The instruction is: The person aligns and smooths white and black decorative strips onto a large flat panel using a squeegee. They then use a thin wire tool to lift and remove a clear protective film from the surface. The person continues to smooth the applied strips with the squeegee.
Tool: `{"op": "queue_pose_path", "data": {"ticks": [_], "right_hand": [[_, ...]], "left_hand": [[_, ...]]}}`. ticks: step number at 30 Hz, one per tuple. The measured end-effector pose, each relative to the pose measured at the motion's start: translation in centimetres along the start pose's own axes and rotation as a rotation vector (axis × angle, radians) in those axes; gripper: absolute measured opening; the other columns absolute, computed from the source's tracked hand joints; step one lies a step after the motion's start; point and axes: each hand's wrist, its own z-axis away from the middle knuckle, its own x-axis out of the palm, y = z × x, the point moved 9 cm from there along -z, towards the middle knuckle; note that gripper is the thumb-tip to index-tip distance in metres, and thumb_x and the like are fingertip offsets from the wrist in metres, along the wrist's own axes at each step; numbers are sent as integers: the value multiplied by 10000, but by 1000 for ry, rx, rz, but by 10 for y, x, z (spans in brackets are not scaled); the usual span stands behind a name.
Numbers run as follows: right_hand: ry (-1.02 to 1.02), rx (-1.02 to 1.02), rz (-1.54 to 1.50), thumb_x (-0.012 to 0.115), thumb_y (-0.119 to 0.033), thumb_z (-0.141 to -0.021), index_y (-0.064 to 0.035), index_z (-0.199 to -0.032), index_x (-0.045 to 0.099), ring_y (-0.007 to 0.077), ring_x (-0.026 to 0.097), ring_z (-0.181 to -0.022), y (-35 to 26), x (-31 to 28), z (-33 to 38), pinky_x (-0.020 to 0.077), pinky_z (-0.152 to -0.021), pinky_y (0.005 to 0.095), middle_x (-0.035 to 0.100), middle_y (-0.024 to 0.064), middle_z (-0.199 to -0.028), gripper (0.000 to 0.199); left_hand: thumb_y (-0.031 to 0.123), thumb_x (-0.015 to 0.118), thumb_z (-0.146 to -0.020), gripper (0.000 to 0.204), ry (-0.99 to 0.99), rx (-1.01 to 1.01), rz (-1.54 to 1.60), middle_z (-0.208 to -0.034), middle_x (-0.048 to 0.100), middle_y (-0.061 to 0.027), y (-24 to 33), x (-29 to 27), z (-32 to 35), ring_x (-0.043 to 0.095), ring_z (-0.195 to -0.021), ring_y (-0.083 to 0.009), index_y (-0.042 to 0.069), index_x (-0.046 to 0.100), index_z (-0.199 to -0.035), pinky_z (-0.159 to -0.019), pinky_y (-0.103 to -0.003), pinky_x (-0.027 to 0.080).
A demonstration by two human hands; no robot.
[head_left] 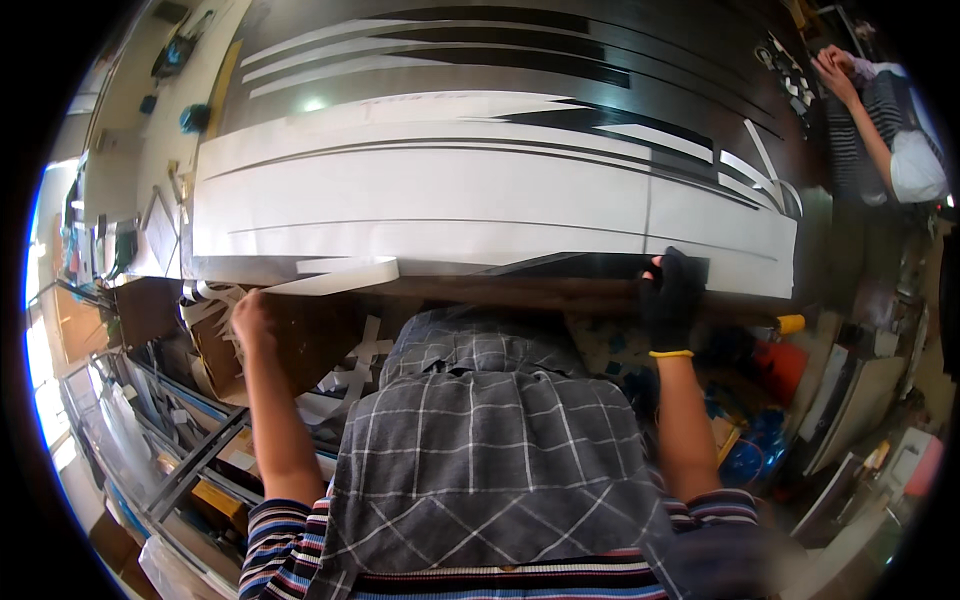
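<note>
My left hand (252, 322) is bare and closed on a thin white paper strip (345, 278), just off the near left edge of the table. The strip's far end folds over beside the large white sheet (420, 190). My right hand (672, 295) wears a black glove with a yellow cuff and bared fingertips. Its fingers are curled at the table's near edge, closed on a black strip (580, 265) along the front of the sheet. The glove partly hides that grip. Long thin cuts run lengthwise across the white sheet.
Cut white and black strips (430, 50) lie across the far table. Curled offcuts (755, 175) sit at the right end. A cardboard box (215, 345) of scraps stands below my left hand, beside a metal rack (190, 470). Another person (880, 130) sits at the far right.
</note>
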Motion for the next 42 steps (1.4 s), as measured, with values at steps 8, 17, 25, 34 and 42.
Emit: {"op": "queue_pose_path", "data": {"ticks": [8,17,25,34,42], "right_hand": [[-17,132,332,733,-115,-673,-82,-903,576,360,532,-1063,-8,1,-2,435,-881,455,562,179,-1188,280],[-286,225,421,656,-153,-787,-71,-996,616,350,506,-1119,-20,17,10,411,-937,464,580,162,-1152,228],[-339,95,409,752,-309,-740,-64,-1211,565,365,408,-1292,-43,17,51,345,-1073,446,436,189,-1403,563],[-416,-113,539,766,-314,-672,-87,-1096,587,332,456,-1247,-83,6,34,340,-1061,467,502,158,-1325,513],[-414,-95,375,756,-182,-662,-94,-1001,584,307,510,-1164,-75,-5,27,390,-980,459,567,99,-1196,391]], "left_hand": [[223,628,-856,150,589,-87,372,-669,541,-12,27,-350,-158,485,-552,-148,85,651,-805,-471,-267,358],[288,571,-811,314,1156,164,-259,-844,706,-194,73,-480,-107,685,-814,-356,11,712,-855,-753,-437,546],[173,717,-720,583,691,-178,-771,-1205,588,-242,-48,-339,-143,589,-1111,-391,14,489,-1233,-946,-448,483],[165,671,-802,286,-686,-8,-526,-915,683,-113,-54,14,69,635,-852,-182,-3,663,-1033,-766,-322,513],[114,631,-878,259,-1236,108,-265,-1035,675,-93,4,185,226,621,-972,-158,-3,635,-1109,-880,-288,483]]}}
